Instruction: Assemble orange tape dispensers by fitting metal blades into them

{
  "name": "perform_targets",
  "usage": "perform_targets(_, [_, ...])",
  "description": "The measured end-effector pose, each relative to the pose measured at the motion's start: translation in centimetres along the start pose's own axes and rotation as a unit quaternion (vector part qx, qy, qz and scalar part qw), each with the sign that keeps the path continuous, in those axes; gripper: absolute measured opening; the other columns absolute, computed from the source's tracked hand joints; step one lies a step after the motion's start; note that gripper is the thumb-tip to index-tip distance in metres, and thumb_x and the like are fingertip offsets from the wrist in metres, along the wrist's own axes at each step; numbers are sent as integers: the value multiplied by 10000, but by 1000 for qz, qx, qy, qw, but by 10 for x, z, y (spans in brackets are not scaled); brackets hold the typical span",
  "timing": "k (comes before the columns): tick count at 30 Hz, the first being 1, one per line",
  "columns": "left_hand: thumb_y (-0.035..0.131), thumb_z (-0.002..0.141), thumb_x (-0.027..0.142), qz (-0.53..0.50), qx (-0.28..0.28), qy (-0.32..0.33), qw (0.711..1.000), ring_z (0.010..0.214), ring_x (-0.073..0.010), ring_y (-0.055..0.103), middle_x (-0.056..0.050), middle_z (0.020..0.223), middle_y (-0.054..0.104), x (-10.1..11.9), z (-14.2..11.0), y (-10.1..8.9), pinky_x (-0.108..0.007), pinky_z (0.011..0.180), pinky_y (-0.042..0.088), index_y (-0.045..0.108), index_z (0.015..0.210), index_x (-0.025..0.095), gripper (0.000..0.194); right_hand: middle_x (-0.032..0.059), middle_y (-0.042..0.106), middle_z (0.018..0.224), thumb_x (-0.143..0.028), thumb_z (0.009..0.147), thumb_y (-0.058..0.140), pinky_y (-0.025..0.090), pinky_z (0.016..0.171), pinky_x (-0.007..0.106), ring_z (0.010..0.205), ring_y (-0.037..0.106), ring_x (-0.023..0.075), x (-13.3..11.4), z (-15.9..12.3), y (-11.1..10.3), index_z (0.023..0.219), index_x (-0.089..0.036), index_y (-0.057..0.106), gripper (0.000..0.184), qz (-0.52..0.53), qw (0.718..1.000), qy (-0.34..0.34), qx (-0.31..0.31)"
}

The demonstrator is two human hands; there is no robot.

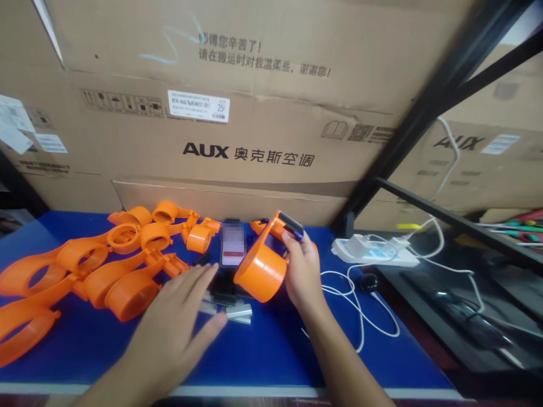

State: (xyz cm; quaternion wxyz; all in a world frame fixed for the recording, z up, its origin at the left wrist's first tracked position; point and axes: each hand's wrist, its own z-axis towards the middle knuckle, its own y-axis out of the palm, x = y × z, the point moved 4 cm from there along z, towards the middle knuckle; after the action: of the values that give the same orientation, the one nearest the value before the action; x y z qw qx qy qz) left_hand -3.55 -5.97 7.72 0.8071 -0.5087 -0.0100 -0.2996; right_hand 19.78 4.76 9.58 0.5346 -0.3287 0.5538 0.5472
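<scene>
My right hand [303,271] grips an orange plastic ring-shaped part [265,274], raised over the blue table. A black strip [292,225] lies along the top of its arm, by my fingers. My left hand [182,322] is open, fingers stretched out and thumb apart, holding nothing. Just past its thumb lie short silvery pieces [240,312] and a black piece [224,298]. Several similar orange ring parts [133,294] are piled to the left of my left hand. A phone [233,243] with a lit screen stands between my hands, farther back.
The blue table [254,364] ends at a pale front edge. Large cardboard boxes [254,124] form a wall behind it. On the right are a white power strip [373,251], loose white cables [360,316] and a black metal frame [394,107].
</scene>
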Motion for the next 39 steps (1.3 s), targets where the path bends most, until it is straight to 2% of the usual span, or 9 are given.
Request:
perform_targets(5, [638,924,532,154,-55,13,986,1170,-384,680,-100,1261,746,-33,-29,-8,-597,1000,519,690,1286,273,447,-73,482,639,-498,856,717,374,464,236,472,393,104,-3,-1,-9,1147,-274,628,378,-5,1000,-2,10])
perform_targets(17, [591,952,361,224,-33,-15,974,1223,-413,647,-141,1302,718,-81,-26,-23,-617,1059,478,680,1288,229,372,-35,554,711,-489,834,741,391,440,251,482,427,115,-2,-11,-4,1184,-287,652,414,-2,999,27,-27])
perform_targets(20, [634,932,363,158,10,-20,987,1341,-422,566,-150,1446,631,-67,-23,-25,-634,1125,433,586,1436,222,526,20,664,854,-483,856,741,517,557,307,659,611,189,-1,-14,5,1212,-293,660,412,-2,997,43,-70])
perform_targets(23, [618,959,422,-63,38,-60,996,1357,-351,570,-81,1530,569,-42,-5,-14,-542,1110,494,480,1539,312,606,49,718,1081,-449,905,718,588,777,382,938,694,249,-1,-21,20,1250,-292,659,384,12,985,55,-164])
perform_targets(25, [521,1011,462,-274,41,-128,952,1328,-321,598,-76,1546,555,-26,18,4,-487,1057,539,480,1541,332,547,55,717,1169,-435,936,694,576,901,413,1078,679,263,-1,-26,29,1290,-284,646,388,19,973,58,-223])
perform_targets(27, [472,1020,537,-456,48,-206,864,1289,-328,623,-115,1485,610,-13,45,26,-476,1045,536,548,1498,270,553,58,709,1216,-434,951,683,543,987,421,1152,654,259,2,-29,34,1344,-281,622,427,20,963,56,-262])
perform_targets(30, [619,945,553,-599,35,-252,759,1211,-331,666,-138,1304,725,1,81,52,-443,1034,528,669,1367,186,562,47,714,1166,-434,938,705,544,954,371,1019,675,216,11,-31,35,1400,-278,592,501,-3,957,57,-286])
perform_targets(35, [757,844,511,-610,112,-276,734,1206,-309,663,-96,1189,774,-8,94,59,-366,1009,514,780,1146,177,451,-45,615,728,-453,902,709,416,461,233,478,476,108,34,-36,27,1447,-246,542,606,-28,969,128,-211])
perform_targets(39, [790,818,494,-622,144,-299,709,1245,-289,647,-85,1189,775,-19,83,63,-341,1042,485,770,1187,190,479,-33,600,685,-460,899,674,395,472,228,493,465,106,37,-40,27,1168,-167,687,398,-58,976,131,-166])
